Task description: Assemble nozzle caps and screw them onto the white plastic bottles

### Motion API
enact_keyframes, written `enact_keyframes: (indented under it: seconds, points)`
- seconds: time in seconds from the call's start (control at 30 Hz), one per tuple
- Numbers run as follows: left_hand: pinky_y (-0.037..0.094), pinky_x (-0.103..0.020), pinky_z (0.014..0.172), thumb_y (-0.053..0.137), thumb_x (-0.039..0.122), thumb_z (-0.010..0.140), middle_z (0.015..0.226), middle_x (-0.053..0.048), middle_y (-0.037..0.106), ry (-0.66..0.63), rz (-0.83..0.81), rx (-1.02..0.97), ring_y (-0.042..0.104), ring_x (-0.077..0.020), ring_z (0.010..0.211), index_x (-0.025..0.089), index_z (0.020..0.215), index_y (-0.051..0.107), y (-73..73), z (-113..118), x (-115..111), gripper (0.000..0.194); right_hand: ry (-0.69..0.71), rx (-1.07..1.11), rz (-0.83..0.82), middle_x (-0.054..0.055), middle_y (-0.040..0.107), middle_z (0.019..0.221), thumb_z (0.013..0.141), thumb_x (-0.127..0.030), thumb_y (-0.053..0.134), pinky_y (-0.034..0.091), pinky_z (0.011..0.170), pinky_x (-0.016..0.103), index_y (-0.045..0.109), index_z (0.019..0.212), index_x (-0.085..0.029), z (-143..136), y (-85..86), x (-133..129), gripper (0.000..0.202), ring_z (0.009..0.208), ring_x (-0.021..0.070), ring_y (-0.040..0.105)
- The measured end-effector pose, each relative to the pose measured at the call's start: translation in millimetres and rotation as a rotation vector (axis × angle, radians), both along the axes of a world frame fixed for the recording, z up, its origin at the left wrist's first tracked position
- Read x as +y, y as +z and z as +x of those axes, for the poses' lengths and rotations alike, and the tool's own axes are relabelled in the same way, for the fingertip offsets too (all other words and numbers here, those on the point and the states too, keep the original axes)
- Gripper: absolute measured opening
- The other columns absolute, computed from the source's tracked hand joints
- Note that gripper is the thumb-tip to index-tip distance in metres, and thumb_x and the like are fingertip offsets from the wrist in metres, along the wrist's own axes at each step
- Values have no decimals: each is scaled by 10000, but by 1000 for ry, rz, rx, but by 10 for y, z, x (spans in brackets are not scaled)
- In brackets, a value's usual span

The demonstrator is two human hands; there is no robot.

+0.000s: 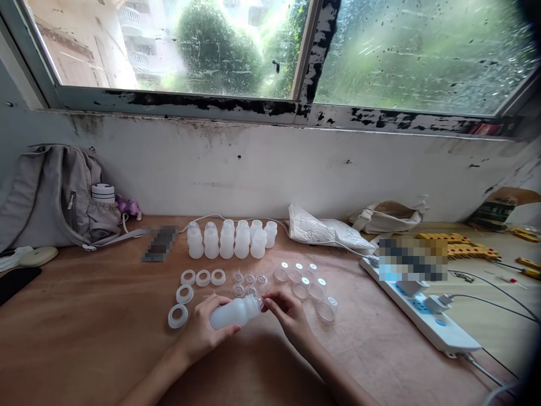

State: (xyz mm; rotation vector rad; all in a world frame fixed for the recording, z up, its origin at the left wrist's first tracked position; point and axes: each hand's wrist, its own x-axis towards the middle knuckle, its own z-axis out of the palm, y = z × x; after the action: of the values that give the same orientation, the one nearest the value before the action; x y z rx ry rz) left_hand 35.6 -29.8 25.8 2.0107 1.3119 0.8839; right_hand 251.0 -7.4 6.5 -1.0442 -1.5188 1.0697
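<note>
My left hand [207, 327] is wrapped round a frosted white bottle [230, 314], tilted with its mouth toward the right. At that mouth, the fingers of my right hand [287, 316] pinch a small clear nipple [260, 303]. Behind my hands are several clear nipples [249, 279]. White rings [184, 294] lie to the left of them, and clear caps [300, 290] to the right. Farther back stands a row of frosted bottles [227, 239].
A grey backpack [63, 192] leans at the left wall beside a blurred dark object [160, 243]. White plastic packaging [325, 230] and a beige bag [386, 216] lie at the back. A power strip [439, 321] with cables runs along the right, near yellow pieces [469, 248].
</note>
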Motion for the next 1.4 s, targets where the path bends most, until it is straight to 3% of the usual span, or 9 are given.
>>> enact_keyframes:
  seconds: [0.33,0.5,0.67,0.77,0.97,1.03,1.13,1.27,1.4]
  points:
    - [480,-309,732,623,368,693,917,-57,583,-60,206,71,567,-204,839,201,1008,531,-157,-15,-27,369,-39,-269,96,-37,411,520,836,-402,444,284,436,222,433,615,-186,2,-41,-30,309,460,90,373]
    - [480,-324,730,616,370,698,907,-60,586,-26,191,42,569,-212,835,199,999,534,-160,25,-42,355,-10,-137,13,-37,412,540,825,-421,461,327,436,216,459,643,-181,7,-27,-24,301,466,88,385]
    - [466,-304,664,624,382,676,825,-42,590,38,-22,-70,568,-199,749,187,868,568,-52,75,-40,280,229,42,-169,66,547,980,733,-416,601,482,582,264,490,1087,-224,8,-16,-18,418,735,151,554]
    - [443,-261,597,627,425,653,772,-29,581,-3,-177,-174,554,-175,696,168,815,570,-55,86,-25,309,316,97,-250,49,576,944,696,-377,652,480,664,293,543,1040,-232,-1,22,-33,389,784,165,566]
    - [312,-171,321,424,532,756,594,2,510,-190,-883,-539,490,-98,415,124,840,533,-101,81,-6,431,398,156,-286,44,599,982,647,-378,692,438,792,343,581,1021,-245,5,178,-68,412,918,204,543]
    - [309,-167,313,392,533,774,621,-11,519,-235,-939,-552,494,-97,414,114,878,536,-84,73,-6,455,414,141,-272,45,596,1003,641,-370,699,431,810,347,588,1025,-246,22,201,-67,419,943,210,535]
    - [378,-186,398,492,507,731,695,-24,557,-213,-691,-437,535,-120,522,130,875,545,-67,59,-8,407,385,87,-236,43,607,961,618,-338,722,440,785,332,611,981,-228,44,195,-57,395,899,202,549]
    - [465,-276,626,639,396,658,828,-43,563,-102,-69,-124,553,-176,732,169,912,544,-141,27,-26,353,290,17,-268,31,623,829,602,-335,727,465,617,264,609,887,-191,21,151,-52,340,695,152,584]
    - [482,-304,707,626,295,702,920,-69,543,-145,420,75,563,-184,817,198,1014,509,-282,-19,-37,348,224,-20,-403,-23,570,531,671,-476,620,409,393,204,553,723,-155,-60,56,-41,332,413,106,539]
